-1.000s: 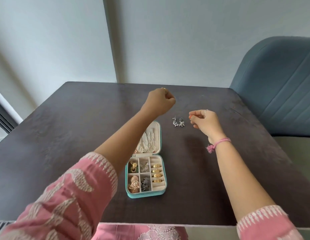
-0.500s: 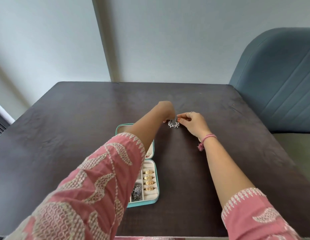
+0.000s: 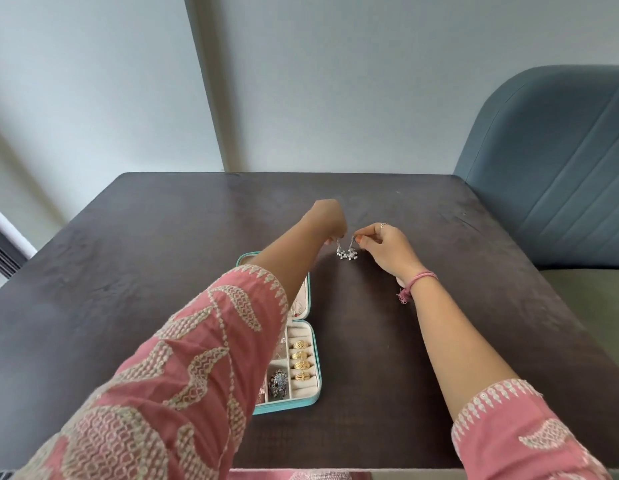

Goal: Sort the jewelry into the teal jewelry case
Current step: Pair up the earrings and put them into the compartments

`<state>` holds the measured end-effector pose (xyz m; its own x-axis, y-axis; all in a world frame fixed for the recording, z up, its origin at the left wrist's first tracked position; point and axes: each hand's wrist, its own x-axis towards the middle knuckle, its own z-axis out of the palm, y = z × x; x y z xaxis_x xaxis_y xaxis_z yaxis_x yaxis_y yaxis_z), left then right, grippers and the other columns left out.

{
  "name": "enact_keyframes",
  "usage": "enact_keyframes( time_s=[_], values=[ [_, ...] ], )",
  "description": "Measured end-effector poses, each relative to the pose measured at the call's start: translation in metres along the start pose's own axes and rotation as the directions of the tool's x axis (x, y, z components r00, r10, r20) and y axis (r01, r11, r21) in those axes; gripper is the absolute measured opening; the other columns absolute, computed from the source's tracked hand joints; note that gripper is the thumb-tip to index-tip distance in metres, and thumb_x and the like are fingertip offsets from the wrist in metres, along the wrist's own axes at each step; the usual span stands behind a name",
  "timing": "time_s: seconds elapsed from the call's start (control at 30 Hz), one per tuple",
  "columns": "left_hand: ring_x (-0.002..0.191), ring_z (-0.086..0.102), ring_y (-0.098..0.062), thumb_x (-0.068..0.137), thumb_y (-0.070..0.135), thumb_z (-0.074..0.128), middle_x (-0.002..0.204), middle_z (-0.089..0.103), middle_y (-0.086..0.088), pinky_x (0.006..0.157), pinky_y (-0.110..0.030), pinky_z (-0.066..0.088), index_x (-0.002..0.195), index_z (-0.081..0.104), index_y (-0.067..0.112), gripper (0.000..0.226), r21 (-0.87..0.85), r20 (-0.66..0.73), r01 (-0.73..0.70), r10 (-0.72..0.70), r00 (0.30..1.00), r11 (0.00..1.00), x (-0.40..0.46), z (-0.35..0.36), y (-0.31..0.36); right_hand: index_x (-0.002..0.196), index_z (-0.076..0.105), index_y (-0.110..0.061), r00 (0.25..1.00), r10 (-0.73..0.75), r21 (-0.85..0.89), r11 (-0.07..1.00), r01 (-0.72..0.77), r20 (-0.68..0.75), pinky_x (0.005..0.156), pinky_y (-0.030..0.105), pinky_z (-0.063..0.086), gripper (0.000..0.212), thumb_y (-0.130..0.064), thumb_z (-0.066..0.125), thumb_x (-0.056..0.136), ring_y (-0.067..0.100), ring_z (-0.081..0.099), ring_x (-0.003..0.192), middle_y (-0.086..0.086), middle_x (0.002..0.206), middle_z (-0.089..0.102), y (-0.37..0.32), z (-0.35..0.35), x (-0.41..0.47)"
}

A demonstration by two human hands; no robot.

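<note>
My left sleeve [image 3: 183,368] hides most of the open teal jewelry case [image 3: 313,398]; I see only four gold rings [image 3: 302,360] and a dark piece. Beyond it, my left hand [image 3: 327,218] and right hand [image 3: 387,247] each pinch one silver earring [image 3: 347,252] by its hook, beads hanging together above the table [image 3: 128,254].

Small teal jewelry case [image 3: 313,344] lying open, gold rings [image 3: 302,360] lined up inside. Just past the case, two silver beaded earrings [image 3: 347,252] hanging side by side.
</note>
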<state>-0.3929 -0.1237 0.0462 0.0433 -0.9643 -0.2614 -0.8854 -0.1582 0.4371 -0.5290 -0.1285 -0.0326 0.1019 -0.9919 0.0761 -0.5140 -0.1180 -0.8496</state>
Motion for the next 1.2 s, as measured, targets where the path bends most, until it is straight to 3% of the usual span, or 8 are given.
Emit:
enact_keyframes(
  time_s=[0.1,0.23,0.47,0.6,0.8,1.0,1.1,1.2],
  values=[
    [0.053,0.055,-0.014,0.09,0.011,0.054,0.028,0.048,0.008,0.058,-0.017,0.048,0.078,0.066,0.01,0.017,0.01,-0.024,-0.052,0.052,0.998,0.999,0.0,-0.014,-0.004,0.081,0.065,-0.029,0.999,-0.014,0.038,0.999,0.015,-0.045,0.085,0.036,0.053,0.015,-0.016,0.064,0.087,0.012,0.063,0.086,-0.001,0.09,0.071,-0.011,-0.004,-0.005],
    [0.067,0.063,-0.019,0.078,0.009,0.057,0.072,0.073,-0.008,0.078,-0.031,0.058,0.086,0.073,0.004,0.018,-0.148,-0.118,-0.12,0.103,0.988,0.982,-0.011,-0.027,-0.012,0.089,0.072,-0.017,0.986,-0.108,-0.029,0.994,0.105,-0.125,0.083,0.027,0.051,0.007,-0.017,0.066,0.085,0.011,0.064,0.082,-0.002,0.088,0.072,-0.031,-0.012,-0.014],
    [0.074,0.067,-0.017,0.078,0.01,0.065,0.089,0.072,-0.013,0.066,-0.025,0.053,0.082,0.068,0.01,0.006,-0.396,-0.222,-0.222,0.142,0.965,0.891,-0.045,-0.053,-0.017,0.095,0.074,-0.023,0.968,-0.195,-0.026,0.981,0.193,-0.157,0.08,0.024,0.051,0.015,-0.02,0.064,0.086,0.01,0.067,0.086,-0.003,0.089,0.074,-0.076,-0.03,-0.033],
    [0.07,0.064,-0.013,0.079,0.011,0.067,0.083,0.07,-0.01,0.071,-0.027,0.054,0.088,0.071,0.008,0.011,-0.448,-0.257,-0.294,0.193,0.947,0.845,-0.068,-0.065,-0.021,0.094,0.075,-0.025,0.962,-0.237,-0.029,0.971,0.235,-0.137,0.078,0.018,0.048,0.013,-0.022,0.065,0.086,0.005,0.065,0.087,-0.008,0.09,0.073,-0.101,-0.039,-0.049],
    [0.07,0.063,-0.01,0.08,0.013,0.069,0.076,0.067,0.0,0.07,-0.025,0.051,0.09,0.07,0.012,0.01,-0.502,-0.279,-0.356,0.242,0.929,0.788,-0.104,-0.076,-0.028,0.093,0.074,-0.024,0.958,-0.271,0.086,0.957,0.279,-0.092,0.088,0.03,0.054,0.011,-0.021,0.072,0.082,0.01,0.069,0.086,-0.005,0.087,0.074,-0.122,-0.044,-0.071],
    [0.078,0.066,-0.012,0.082,0.014,0.07,0.083,0.069,-0.003,0.076,-0.025,0.052,0.093,0.07,0.014,0.011,-0.561,-0.265,-0.366,0.257,0.929,0.743,-0.137,-0.08,-0.044,0.089,0.074,-0.02,0.952,-0.304,0.177,0.936,0.306,-0.036,0.081,0.022,0.053,0.01,-0.016,0.075,0.081,0.006,0.067,0.08,-0.005,0.086,0.074,-0.137,-0.045,-0.098],
    [0.083,0.068,-0.012,0.083,0.014,0.07,0.094,0.072,-0.008,0.078,-0.024,0.053,0.096,0.071,0.011,0.014,-0.592,-0.246,-0.353,0.254,0.935,0.724,-0.151,-0.078,-0.054,0.092,0.073,-0.018,0.961,-0.276,0.249,0.931,0.268,-0.003,0.074,0.018,0.048,0.01,-0.013,0.072,0.084,0.002,0.065,0.078,-0.005,0.086,0.073,-0.14,-0.044,-0.11],
    [0.083,0.067,-0.011,0.084,0.013,0.069,0.101,0.072,-0.011,0.079,-0.023,0.052,0.097,0.071,0.011,0.014,-0.629,-0.228,-0.34,0.252,0.94,0.699,-0.162,-0.073,-0.066,0.091,0.073,-0.021,0.977,-0.211,0.307,0.933,0.189,0.039,0.08,0.029,0.05,0.01,-0.013,0.069,0.086,0.005,0.065,0.08,-0.008,0.087,0.073,-0.14,-0.039,-0.12]
  ],
)
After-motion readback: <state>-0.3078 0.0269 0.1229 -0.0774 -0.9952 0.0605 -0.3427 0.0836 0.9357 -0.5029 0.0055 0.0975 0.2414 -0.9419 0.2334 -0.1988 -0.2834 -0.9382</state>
